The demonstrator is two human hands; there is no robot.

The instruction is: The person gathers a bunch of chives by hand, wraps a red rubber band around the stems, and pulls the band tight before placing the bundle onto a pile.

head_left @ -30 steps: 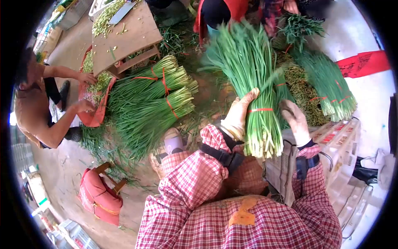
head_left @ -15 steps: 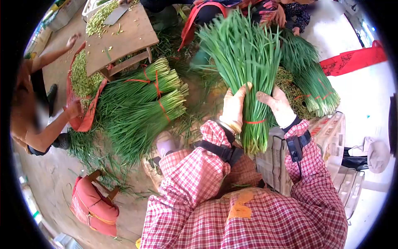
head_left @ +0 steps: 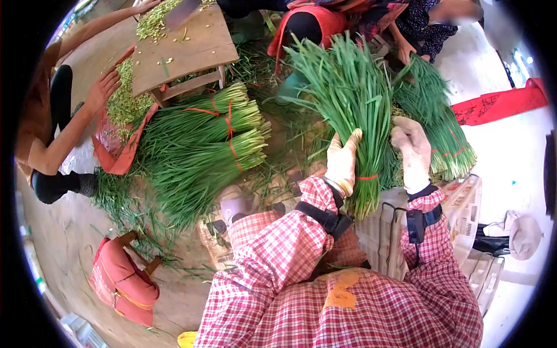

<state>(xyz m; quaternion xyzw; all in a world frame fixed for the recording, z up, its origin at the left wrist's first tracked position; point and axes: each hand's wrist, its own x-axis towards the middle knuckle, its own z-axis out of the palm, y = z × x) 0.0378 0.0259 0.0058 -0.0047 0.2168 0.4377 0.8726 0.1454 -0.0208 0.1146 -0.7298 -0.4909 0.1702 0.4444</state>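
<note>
A thick bunch of garlic chives [head_left: 360, 98] stands upright in front of me, its leaf tips fanned away from me. My left hand [head_left: 341, 163], in a pale glove, is closed round its left side just above a red tie [head_left: 366, 177]. The pale cut ends point down toward my lap. To the right of the bunch, apart from its stems, is my right hand [head_left: 413, 152], also gloved. Its fingers are curled in toward the thumb; whether they pinch anything is hidden.
Tied chive bundles [head_left: 203, 145] lie on the floor at left, and more bundles [head_left: 444, 127] at right. Plastic crates [head_left: 383, 238] stand beside my right knee. A small wooden table [head_left: 185, 52], a red padded stool [head_left: 123, 281] and other people surround the area.
My right hand has come off the bunch and moved right, its fingers now curled. My left hand still grips the chives, which have shifted slightly right.
</note>
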